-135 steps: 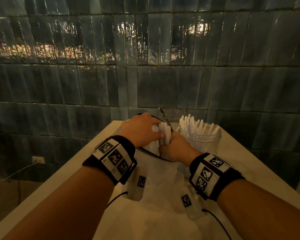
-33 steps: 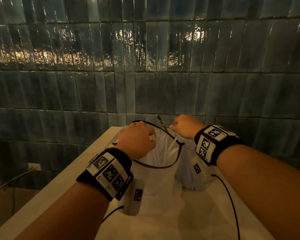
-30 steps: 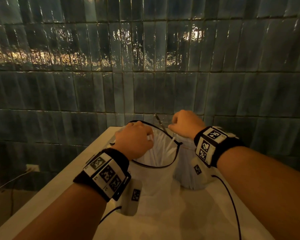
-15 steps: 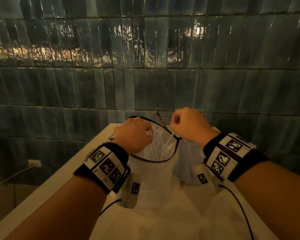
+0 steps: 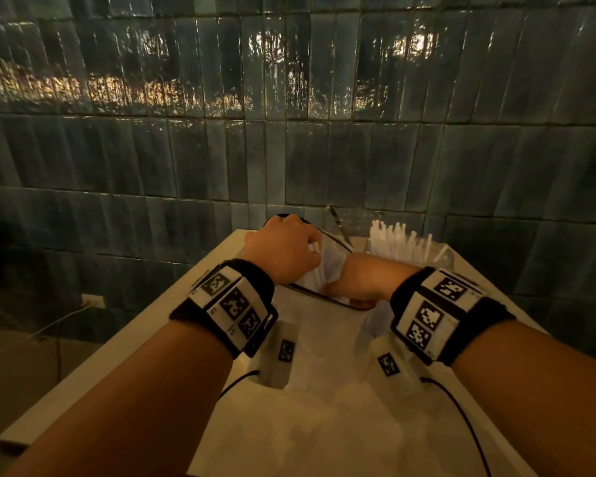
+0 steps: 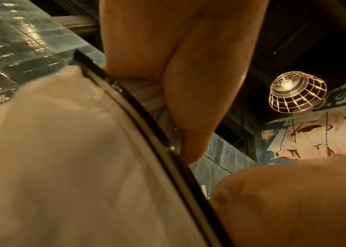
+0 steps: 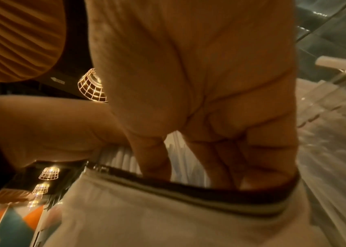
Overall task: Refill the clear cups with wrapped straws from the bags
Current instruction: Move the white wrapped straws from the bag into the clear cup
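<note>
A white bag point(image 5: 324, 342) with a black zip rim stands open on the table, holding wrapped straws point(image 7: 121, 158). My left hand point(image 5: 312, 251) pinches the far left of that rim point(image 6: 146, 115) and keeps the mouth open. My right hand point(image 5: 344, 287) is down inside the bag's mouth. In the right wrist view its fingers point(image 7: 153, 158) run straight down among the straws, with the tips hidden behind the rim. To the right of the bag stands a clear cup point(image 5: 441, 261) packed with upright wrapped straws point(image 5: 396, 239).
The white table point(image 5: 172, 321) is narrow and butts against a dark tiled wall point(image 5: 289, 149). Behind the bag stands a second clear cup point(image 5: 362, 222) with a thin dark stick point(image 5: 334, 218) leaning in it. Cables trail from both wristbands.
My right hand has come back from above the cup on the right and gone down into the bag. The left hand has kept its hold on the rim.
</note>
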Demonstrator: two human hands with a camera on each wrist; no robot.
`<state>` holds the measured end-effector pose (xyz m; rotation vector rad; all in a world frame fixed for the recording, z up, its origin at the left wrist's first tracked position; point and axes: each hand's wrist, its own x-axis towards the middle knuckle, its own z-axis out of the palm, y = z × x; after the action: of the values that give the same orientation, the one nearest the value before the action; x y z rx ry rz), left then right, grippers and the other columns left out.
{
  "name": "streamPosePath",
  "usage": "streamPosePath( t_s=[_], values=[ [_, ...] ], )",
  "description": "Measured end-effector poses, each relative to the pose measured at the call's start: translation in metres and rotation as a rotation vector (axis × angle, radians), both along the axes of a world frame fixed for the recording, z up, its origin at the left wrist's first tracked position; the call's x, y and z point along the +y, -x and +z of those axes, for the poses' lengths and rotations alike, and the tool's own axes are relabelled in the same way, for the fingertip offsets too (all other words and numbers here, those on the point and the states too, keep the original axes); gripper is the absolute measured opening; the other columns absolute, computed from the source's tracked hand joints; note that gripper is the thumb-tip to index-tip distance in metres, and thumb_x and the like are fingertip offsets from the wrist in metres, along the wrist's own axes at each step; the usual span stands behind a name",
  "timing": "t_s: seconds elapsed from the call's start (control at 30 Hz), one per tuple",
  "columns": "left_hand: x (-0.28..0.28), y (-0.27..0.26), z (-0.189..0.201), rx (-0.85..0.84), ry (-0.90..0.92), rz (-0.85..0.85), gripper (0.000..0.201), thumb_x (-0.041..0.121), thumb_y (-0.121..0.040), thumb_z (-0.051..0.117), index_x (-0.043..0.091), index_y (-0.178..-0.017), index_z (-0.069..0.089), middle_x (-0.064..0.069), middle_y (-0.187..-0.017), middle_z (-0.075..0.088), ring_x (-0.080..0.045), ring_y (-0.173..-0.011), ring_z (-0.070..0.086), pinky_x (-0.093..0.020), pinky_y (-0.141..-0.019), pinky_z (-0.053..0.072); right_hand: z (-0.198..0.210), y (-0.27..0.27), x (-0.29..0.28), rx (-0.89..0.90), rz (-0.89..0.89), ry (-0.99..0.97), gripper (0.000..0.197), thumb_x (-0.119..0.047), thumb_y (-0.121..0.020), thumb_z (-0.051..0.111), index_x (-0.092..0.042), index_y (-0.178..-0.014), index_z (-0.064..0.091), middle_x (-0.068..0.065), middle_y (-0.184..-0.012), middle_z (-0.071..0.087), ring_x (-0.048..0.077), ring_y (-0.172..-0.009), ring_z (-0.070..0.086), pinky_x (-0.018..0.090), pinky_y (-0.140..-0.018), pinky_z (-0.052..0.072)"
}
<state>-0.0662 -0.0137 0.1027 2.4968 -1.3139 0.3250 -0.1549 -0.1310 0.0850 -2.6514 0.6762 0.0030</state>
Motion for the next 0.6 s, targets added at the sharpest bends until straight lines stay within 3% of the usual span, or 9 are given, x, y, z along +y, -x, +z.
streamPosePath(
  t_s=[0.1,0.17,0.27,0.37,0.47,0.6],
  values=[
    [0.0,0.0,-0.001,-0.011,0.013,-0.009,0.021,0.037,-0.085,0.051,0.036,-0.104,0.061,0.004,-0.116,0.051,-0.021,-0.111,0.045,-0.041,-0.072,0.037,0.0,-0.008,0.003,0.095,0.102,0.179,0.041,-0.041,-0.092,0.055,-0.017,-0.125,0.056,0.003,-0.114,0.059,0.02,-0.1,0.055,0.029,-0.089,0.046],
    [0.002,-0.001,-0.002,-0.004,0.032,-0.022,0.019,0.037,-0.085,0.051,0.036,-0.101,0.061,0.004,-0.113,0.052,-0.02,-0.108,0.045,-0.039,-0.072,0.036,0.0,-0.012,0.005,0.129,0.155,0.275,0.046,-0.043,-0.093,0.051,-0.02,-0.133,0.051,0.004,-0.129,0.056,0.022,-0.113,0.052,0.033,-0.101,0.041],
    [0.005,-0.002,0.0,0.013,0.05,-0.1,0.017,0.033,-0.084,0.053,0.032,-0.096,0.066,0.003,-0.104,0.057,-0.019,-0.098,0.052,-0.034,-0.072,0.04,0.002,-0.012,0.006,-0.042,0.194,0.265,0.054,-0.038,-0.086,0.063,-0.019,-0.133,0.046,0.0,-0.122,0.056,0.017,-0.108,0.051,0.024,-0.095,0.041],
    [0.006,-0.004,0.002,0.002,0.049,-0.153,0.016,0.03,-0.082,0.056,0.024,-0.091,0.069,0.001,-0.096,0.061,-0.019,-0.09,0.056,-0.029,-0.071,0.041,0.0,-0.01,0.008,-0.215,0.171,0.079,0.081,-0.03,-0.077,0.075,-0.015,-0.138,0.024,0.001,-0.122,0.048,0.016,-0.106,0.05,0.024,-0.09,0.042],
    [0.006,-0.005,0.001,-0.032,0.047,-0.196,0.016,0.028,-0.082,0.057,0.019,-0.089,0.068,0.0,-0.091,0.061,-0.017,-0.087,0.055,-0.026,-0.072,0.036,-0.009,-0.012,0.006,-0.319,0.07,-0.206,0.087,-0.016,-0.074,0.077,-0.015,-0.13,0.011,0.001,-0.11,0.049,0.015,-0.095,0.052,0.02,-0.069,0.044],
    [0.006,-0.007,0.002,-0.043,0.047,-0.231,0.011,0.029,-0.081,0.058,0.02,-0.084,0.062,0.005,-0.089,0.056,-0.012,-0.087,0.051,-0.024,-0.074,0.031,-0.013,-0.01,0.008,-0.396,0.035,-0.371,0.093,-0.003,-0.07,0.076,-0.015,-0.139,0.014,0.006,-0.115,0.058,0.022,-0.107,0.056,0.036,-0.089,0.05]
  ],
)
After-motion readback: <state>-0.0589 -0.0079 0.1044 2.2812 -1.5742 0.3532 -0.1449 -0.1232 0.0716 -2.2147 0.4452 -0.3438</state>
